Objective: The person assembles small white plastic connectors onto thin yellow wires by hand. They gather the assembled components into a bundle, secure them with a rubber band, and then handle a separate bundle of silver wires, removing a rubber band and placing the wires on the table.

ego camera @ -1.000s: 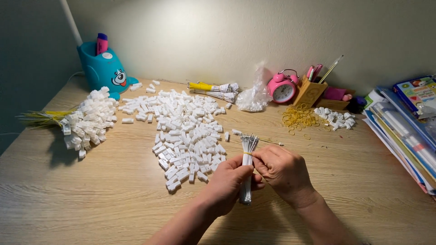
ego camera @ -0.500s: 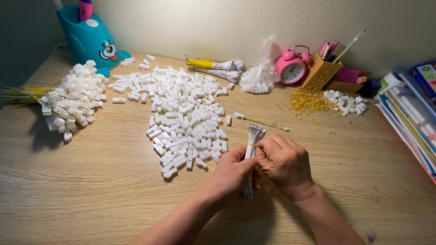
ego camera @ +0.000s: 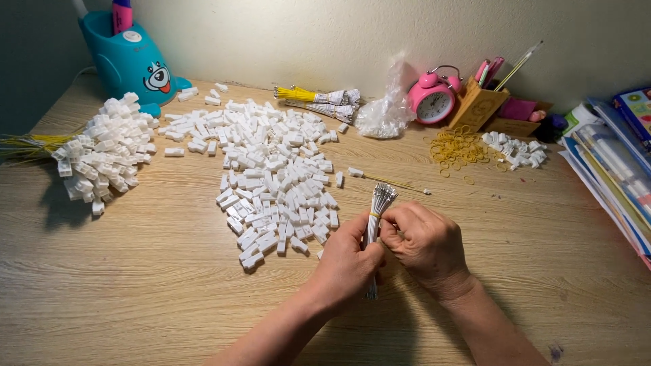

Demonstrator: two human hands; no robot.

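My left hand (ego camera: 349, 261) and my right hand (ego camera: 426, 245) both grip a thin bundle of white wires (ego camera: 378, 203), held nearly upright over the wooden desk (ego camera: 135, 285). A yellow rubber band wraps the bundle just above my fingers. The wire tips fan out at the top. A large pile of small white plastic connectors (ego camera: 271, 176) lies just left of my hands. One single wire (ego camera: 393, 183) with a white connector lies on the desk behind the bundle.
A cluster of wires with white connectors (ego camera: 102, 156) lies at the left. At the back stand a teal pen holder (ego camera: 132, 61), yellow-banded wire bundles (ego camera: 319, 102), a plastic bag (ego camera: 386, 108), a pink alarm clock (ego camera: 434, 98), rubber bands (ego camera: 458, 146) and a wooden organiser (ego camera: 478, 105). Books (ego camera: 610, 163) lie at the right.
The view has shifted so the desk items sit higher and further left. My hands keep hold of the wire bundle, with the fingers adjusted slightly around it.
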